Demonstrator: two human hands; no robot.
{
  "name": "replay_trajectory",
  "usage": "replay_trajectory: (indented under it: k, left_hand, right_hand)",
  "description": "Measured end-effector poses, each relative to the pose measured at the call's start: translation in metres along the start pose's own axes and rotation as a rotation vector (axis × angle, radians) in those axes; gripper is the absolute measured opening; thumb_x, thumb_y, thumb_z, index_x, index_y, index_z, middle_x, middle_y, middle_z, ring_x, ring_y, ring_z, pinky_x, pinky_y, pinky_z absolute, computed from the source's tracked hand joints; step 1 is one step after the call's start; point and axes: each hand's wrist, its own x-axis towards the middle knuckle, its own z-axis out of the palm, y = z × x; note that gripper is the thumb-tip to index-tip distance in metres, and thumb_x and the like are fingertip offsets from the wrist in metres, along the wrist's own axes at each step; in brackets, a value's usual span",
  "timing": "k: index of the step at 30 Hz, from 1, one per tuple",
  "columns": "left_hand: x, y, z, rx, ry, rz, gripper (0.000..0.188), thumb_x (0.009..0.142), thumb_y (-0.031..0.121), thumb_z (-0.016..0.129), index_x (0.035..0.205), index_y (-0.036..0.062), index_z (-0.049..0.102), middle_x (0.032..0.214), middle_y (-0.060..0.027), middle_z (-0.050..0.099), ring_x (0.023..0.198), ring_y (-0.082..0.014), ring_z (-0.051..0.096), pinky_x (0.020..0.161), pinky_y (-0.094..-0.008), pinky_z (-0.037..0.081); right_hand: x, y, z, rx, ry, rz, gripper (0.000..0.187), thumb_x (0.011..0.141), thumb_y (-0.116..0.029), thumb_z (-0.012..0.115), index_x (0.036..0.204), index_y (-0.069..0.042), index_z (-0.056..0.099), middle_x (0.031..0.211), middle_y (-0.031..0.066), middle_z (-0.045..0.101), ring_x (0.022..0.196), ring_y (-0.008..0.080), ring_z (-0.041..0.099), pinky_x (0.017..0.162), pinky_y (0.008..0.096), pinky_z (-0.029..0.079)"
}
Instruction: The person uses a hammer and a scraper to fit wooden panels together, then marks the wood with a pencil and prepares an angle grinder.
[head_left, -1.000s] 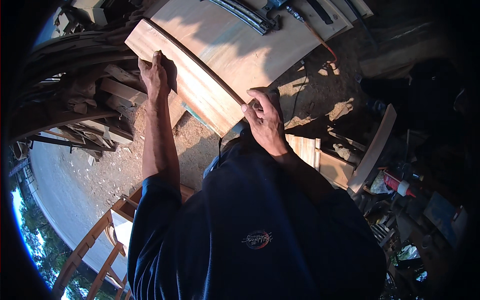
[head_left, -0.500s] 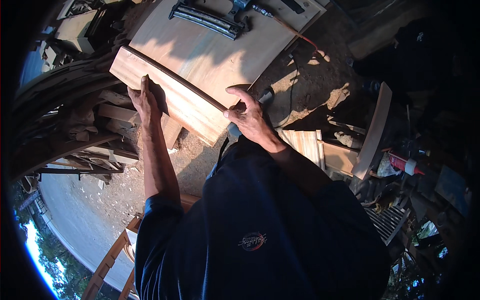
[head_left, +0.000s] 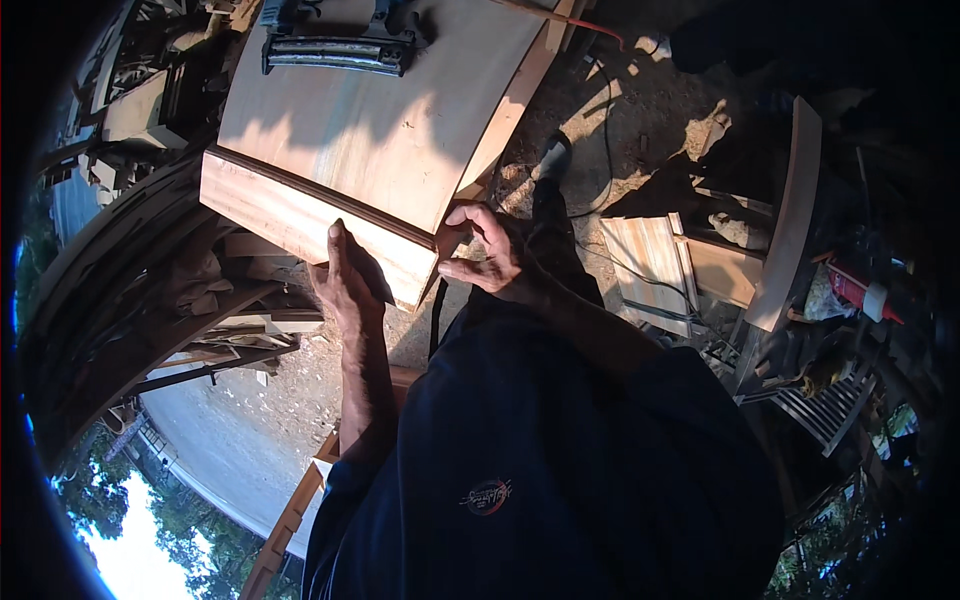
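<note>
Left hand (head_left: 345,275) lies flat, fingers straight, pressed on the near face of a long wooden board (head_left: 290,220); it has slid nearer the end since a moment ago. Right hand (head_left: 480,255) now curls around that end corner, pinching it. Both hands have closed in together. One board held, against one wide plywood panel (head_left: 380,120) carrying one nail gun (head_left: 335,45).

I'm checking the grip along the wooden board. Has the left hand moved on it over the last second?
Yes. The left hand has slid along the board toward the corner held by the right hand, away from the far end.
</note>
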Motion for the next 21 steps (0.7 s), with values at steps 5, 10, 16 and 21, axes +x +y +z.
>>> replay_trajectory:
  k: [5, 10, 16, 21]
  left_hand:
    - [0.020, 0.024, -0.013, 0.075, -0.214, -0.204, 0.047, 0.104, 0.020, 0.047, 0.147, 0.0016, 0.044, 0.113, -0.0234, 0.064, 0.100, -0.0337, 0.064, 0.091, -0.0441, 0.047]
    - [0.032, 0.048, -0.009, -0.108, -0.206, -0.737, 0.042, 0.101, 0.014, 0.052, 0.136, -0.0100, 0.050, 0.119, -0.0296, 0.062, 0.104, -0.0415, 0.062, 0.089, -0.0450, 0.050]
    - [0.017, 0.034, -0.003, -0.284, -0.002, -1.035, 0.052, 0.104, 0.032, 0.056, 0.135, -0.0086, 0.051, 0.129, -0.0199, 0.058, 0.113, -0.0266, 0.058, 0.098, -0.0382, 0.046]
    - [0.055, 0.069, -0.002, -0.348, 0.100, -1.201, 0.051, 0.104, 0.044, 0.053, 0.116, -0.0066, 0.055, 0.103, -0.0125, 0.057, 0.092, -0.0164, 0.052, 0.082, -0.0304, 0.044]
  right_hand:
    - [0.002, 0.015, 0.003, 0.180, 0.013, 0.098, 0.082, 0.075, -0.015, 0.090, 0.139, 0.001, 0.042, 0.129, 0.0175, 0.055, 0.120, 0.0271, 0.056, 0.104, 0.0379, 0.047]
    - [-0.006, 0.035, 0.008, -0.025, 0.078, -0.084, 0.084, 0.069, -0.029, 0.095, 0.131, 0.009, 0.053, 0.138, 0.0231, 0.055, 0.128, 0.0346, 0.053, 0.107, 0.0446, 0.044]
    - [0.017, 0.011, -0.007, -0.099, -0.059, -0.097, 0.079, 0.068, -0.042, 0.091, 0.122, 0.006, 0.059, 0.135, 0.0211, 0.058, 0.127, 0.0378, 0.054, 0.106, 0.0476, 0.041]
    - [0.033, 0.004, -0.020, 0.047, -0.139, -0.084, 0.066, 0.067, -0.039, 0.091, 0.119, -0.009, 0.063, 0.129, 0.0113, 0.062, 0.127, 0.0319, 0.056, 0.102, 0.0434, 0.036]
